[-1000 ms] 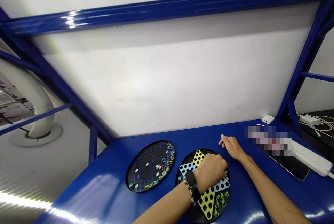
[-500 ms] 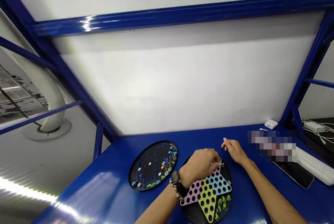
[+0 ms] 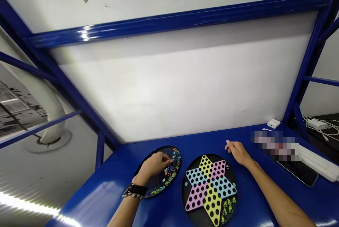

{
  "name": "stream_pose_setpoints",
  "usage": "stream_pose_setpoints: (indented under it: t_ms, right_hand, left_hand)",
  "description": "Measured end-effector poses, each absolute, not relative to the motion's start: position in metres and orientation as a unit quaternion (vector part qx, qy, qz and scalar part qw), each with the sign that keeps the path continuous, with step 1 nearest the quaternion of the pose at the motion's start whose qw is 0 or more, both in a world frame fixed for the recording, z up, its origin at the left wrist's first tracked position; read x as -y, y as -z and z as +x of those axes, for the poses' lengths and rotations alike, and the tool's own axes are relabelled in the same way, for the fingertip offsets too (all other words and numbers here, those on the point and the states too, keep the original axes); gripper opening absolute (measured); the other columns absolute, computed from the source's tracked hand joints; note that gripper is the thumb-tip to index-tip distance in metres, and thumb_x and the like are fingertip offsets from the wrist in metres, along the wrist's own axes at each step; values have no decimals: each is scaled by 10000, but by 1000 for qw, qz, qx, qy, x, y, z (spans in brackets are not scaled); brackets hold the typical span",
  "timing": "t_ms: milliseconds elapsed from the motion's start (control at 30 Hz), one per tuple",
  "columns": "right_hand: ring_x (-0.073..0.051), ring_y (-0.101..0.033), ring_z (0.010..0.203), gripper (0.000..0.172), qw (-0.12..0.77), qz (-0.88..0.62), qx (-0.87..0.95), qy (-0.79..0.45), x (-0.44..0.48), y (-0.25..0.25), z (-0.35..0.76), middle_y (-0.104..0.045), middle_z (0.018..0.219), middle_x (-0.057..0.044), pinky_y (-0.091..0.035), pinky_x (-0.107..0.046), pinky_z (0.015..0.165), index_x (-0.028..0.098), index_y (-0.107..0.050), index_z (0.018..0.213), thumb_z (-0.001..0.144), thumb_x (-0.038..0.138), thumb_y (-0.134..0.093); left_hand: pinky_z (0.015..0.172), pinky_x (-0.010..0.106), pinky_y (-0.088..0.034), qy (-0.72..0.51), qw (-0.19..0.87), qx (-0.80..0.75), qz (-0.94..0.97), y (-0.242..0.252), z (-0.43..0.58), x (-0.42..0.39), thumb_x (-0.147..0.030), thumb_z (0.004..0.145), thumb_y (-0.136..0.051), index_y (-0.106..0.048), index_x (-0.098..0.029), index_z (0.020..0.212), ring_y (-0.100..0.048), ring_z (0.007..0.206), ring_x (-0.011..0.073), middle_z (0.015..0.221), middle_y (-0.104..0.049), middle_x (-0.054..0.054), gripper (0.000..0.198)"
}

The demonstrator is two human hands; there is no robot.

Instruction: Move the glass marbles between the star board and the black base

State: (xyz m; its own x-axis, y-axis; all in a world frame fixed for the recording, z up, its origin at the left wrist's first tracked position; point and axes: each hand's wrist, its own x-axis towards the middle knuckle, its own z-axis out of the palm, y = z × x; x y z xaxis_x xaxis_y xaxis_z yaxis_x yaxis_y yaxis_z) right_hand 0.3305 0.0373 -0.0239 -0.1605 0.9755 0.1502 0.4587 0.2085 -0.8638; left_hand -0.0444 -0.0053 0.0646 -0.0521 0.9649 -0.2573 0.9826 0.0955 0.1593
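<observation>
My left hand, with a dark watch and a beaded bracelet at the wrist, reaches over a round black board. Its fingertips are pinched together among the coloured glass marbles along that board's right side; whether one is between them is hidden. To the right lies a second round board, a Chinese checkers board with a yellow, pink and blue star full of holes. Several green-yellow marbles sit at its lower right rim. My right hand rests on the table beyond this board, fingers loosely curled, with nothing visible in them.
On the right of the blue table are a phone, a white power strip, a small white case and a blurred-out item. Behind stands a white wall panel with a blue metal frame.
My left hand has moved left, from above the star board to the marbles on the other board, uncovering the star. My right hand stays in place. The view has shifted slightly.
</observation>
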Motion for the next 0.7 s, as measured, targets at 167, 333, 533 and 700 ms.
stream_pose_setpoints:
  t_ms: [167, 333, 533, 700]
  right_hand:
    - [-201, -624, 671, 613, 375, -530, 677, -345, -38, 26, 330, -639, 650, -37, -436, -301, 674, 188, -694, 686, 966, 593, -329]
    - [-198, -620, 671, 611, 380, -525, 678, -347, -38, 26, 331, -633, 644, -33, -440, -296, 679, 187, -692, 681, 963, 601, -341]
    - [-189, -612, 649, 612, 386, -531, 676, -335, -39, 27, 331, -641, 636, -33, -435, -288, 659, 184, -702, 687, 966, 586, -335]
    - [-193, -616, 649, 625, 393, -521, 678, -337, -40, 26, 330, -638, 629, -35, -447, -290, 661, 180, -708, 700, 958, 611, -336]
  left_hand:
    - [790, 277, -492, -50, 156, -701, 694, -86, -28, 13, -422, 879, -454, -761, -257, 987, -694, 959, 243, 1053, -767, 30, 365]
    - [905, 288, -482, -100, 186, -593, 777, -93, 51, 36, -393, 935, -446, -731, -245, 1095, -660, 1029, 215, 1149, -738, 30, 359]
    - [918, 362, -493, -24, 145, -434, 889, -72, 145, 42, -336, 915, -558, -694, -261, 1152, -639, 1049, 240, 1167, -708, 36, 283]
    - [818, 369, -510, 32, 27, -429, 903, -60, 176, 38, -292, 906, -586, -707, -164, 962, -658, 953, 261, 1007, -708, 109, 185]
